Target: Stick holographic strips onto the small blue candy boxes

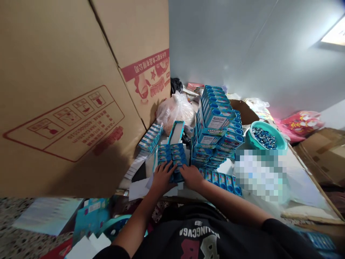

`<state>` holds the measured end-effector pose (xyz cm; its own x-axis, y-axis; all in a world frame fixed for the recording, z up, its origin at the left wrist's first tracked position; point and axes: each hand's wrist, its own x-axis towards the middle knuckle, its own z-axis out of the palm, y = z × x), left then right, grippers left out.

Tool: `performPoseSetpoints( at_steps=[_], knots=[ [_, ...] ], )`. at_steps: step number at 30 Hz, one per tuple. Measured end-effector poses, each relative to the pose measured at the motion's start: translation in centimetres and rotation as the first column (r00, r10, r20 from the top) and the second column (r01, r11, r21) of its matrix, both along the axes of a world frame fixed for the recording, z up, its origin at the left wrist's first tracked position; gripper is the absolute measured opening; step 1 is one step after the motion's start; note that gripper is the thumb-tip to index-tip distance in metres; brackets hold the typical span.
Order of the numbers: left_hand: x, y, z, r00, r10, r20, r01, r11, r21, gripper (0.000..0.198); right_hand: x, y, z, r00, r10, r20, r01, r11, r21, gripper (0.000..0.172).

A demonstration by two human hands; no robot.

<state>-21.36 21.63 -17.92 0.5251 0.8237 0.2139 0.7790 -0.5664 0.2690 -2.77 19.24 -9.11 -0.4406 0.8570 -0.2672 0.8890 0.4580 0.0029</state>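
Two side-by-side rows of small blue candy boxes (171,153) lie on the table in front of me. My left hand (161,177) grips the near left end, its fingers over the box tops. From the right, my right hand (192,177) presses the near end of the other row, fingers bent against it. An open blue display carton (176,132) with a pale inside lies just beyond the rows. Close to my right hand stands a tall stack of filled blue display cartons (215,120), marked "CARAMELO MACIZO". Another row of small blue boxes (221,181) lies beside my right forearm.
A large cardboard box (67,90) walls off the left. Behind the rows sits a tied plastic bag (176,111). At right, a turquoise basin (283,142) holds small dark blue pieces. More blue boxes (151,137) line the left side. A blurred patch covers part of the right.
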Motion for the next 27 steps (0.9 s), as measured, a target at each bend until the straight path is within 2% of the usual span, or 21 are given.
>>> performPoseSetpoints(
  at_steps=[4,6,9,13,16,20,22,24,27],
  knots=[
    [0.0,0.0,0.0,1.000,0.000,0.005,0.000,1.000,0.003,0.089,-0.5,-0.5,-1.1,0.992,0.121,-0.047,-0.120,0.992,0.031,0.024],
    [0.0,0.0,-0.1,1.000,-0.017,-0.004,0.017,1.000,0.007,0.087,-0.9,-0.6,-1.5,0.994,0.079,-0.080,-0.074,0.996,0.057,0.023],
    [0.0,-0.1,-0.2,1.000,-0.012,-0.004,0.012,1.000,0.008,0.084,-1.1,-0.4,-1.4,0.994,-0.045,-0.101,0.049,0.998,0.038,0.033],
    [0.0,-0.1,-0.3,1.000,0.015,0.006,-0.015,1.000,0.005,0.079,-1.0,-0.2,-1.4,0.997,-0.017,-0.073,0.018,1.000,0.018,0.028],
    [0.0,-0.1,-0.3,1.000,0.001,0.010,-0.001,1.000,0.000,0.084,-0.9,-0.1,-1.5,0.993,-0.060,-0.100,0.062,0.998,0.016,0.029],
    [0.1,-0.2,-0.4,1.000,0.006,0.021,-0.006,1.000,-0.003,0.096,-0.5,0.4,-1.3,0.962,-0.121,-0.246,0.120,0.993,-0.021,0.046],
    [0.1,-0.2,-0.4,0.999,0.017,0.031,-0.017,1.000,-0.003,0.094,0.0,0.6,-1.2,0.953,-0.134,-0.271,0.123,0.991,-0.057,0.039],
    [0.3,-0.3,-0.4,0.999,0.022,0.048,-0.021,1.000,-0.005,0.088,0.3,0.8,-1.3,0.958,-0.148,-0.244,0.130,0.988,-0.088,0.022],
    [0.7,-0.5,-0.4,0.995,0.014,0.094,-0.013,1.000,-0.009,0.080,0.3,1.4,-1.3,0.966,-0.150,-0.211,0.130,0.986,-0.102,0.014]
  ],
)
